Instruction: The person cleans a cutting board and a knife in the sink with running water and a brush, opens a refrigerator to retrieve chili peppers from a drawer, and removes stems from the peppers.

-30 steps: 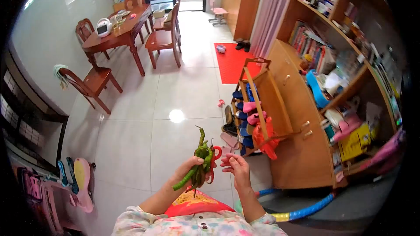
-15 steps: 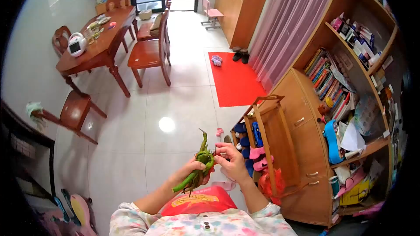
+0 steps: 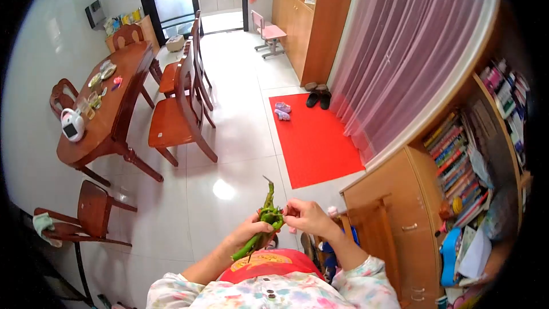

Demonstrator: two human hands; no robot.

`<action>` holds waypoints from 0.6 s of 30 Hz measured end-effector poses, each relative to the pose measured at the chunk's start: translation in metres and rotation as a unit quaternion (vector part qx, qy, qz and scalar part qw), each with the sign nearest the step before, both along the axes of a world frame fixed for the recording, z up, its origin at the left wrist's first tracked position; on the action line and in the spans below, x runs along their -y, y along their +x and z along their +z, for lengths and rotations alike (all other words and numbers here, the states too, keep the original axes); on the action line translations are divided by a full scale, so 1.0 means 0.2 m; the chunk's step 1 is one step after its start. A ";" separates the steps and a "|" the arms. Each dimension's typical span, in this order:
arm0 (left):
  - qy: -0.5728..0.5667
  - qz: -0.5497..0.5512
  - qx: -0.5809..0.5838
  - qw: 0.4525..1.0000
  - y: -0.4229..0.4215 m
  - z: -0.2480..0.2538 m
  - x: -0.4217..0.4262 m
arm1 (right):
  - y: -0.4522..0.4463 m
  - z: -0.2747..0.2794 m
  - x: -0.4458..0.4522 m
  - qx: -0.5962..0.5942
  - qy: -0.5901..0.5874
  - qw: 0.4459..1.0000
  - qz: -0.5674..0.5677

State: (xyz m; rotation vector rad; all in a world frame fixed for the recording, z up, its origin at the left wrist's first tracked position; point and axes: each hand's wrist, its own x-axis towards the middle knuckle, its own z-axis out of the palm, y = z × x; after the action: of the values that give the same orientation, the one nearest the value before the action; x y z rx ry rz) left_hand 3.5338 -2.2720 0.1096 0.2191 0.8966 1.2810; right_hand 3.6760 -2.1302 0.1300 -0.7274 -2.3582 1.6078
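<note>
My left hand (image 3: 254, 233) is closed round a bunch of long green peppers (image 3: 271, 214), held in front of my waist. One wrinkled tip with a thin stalk points up and away, while a smooth green end sticks out low on the left. Small red bits show among the green. My right hand (image 3: 306, 216) pinches at the right side of the bunch, thumb and forefinger together; what lies between them is too small to make out. Below the hands is a red cloth or apron (image 3: 269, 264) with a yellow print, over my patterned shirt.
A wooden table (image 3: 108, 109) with chairs (image 3: 174, 123) stands at the left. Ahead, a red mat (image 3: 311, 143) with shoes lies on the tiled floor. Wooden cabinets (image 3: 380, 200) and a bookshelf line the right side, beside a purple curtain (image 3: 400, 51).
The view has shifted, so the mat and furniture sit differently in it. My left hand keeps hold of the peppers; my right hand is still pinching at their right side.
</note>
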 end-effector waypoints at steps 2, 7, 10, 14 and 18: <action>-0.004 0.000 -0.033 0.999 -0.13 0.07 -0.16 | -0.15 0.15 -0.20 0.079 0.065 0.993 0.057; -0.021 0.014 -0.094 0.995 -0.51 0.05 -0.63 | -0.58 0.21 -0.71 0.166 0.209 0.956 0.123; -0.025 0.011 -0.120 0.992 -0.76 0.04 -0.91 | -0.85 0.18 -0.98 0.205 0.238 0.938 0.146; 0.001 0.003 -0.116 0.993 -1.17 -0.06 -1.30 | -1.26 0.13 -1.37 0.215 0.243 0.929 0.178; 0.023 0.032 -0.093 0.995 -1.56 -0.06 -1.69 | -1.64 0.12 -1.71 0.145 0.317 0.925 0.148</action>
State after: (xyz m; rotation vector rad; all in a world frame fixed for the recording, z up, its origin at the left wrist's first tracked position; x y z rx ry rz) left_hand 3.2223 -1.9333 0.0975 0.3527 1.0401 1.3567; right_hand 3.3485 -1.7874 0.1549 -0.5041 -3.0706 0.7311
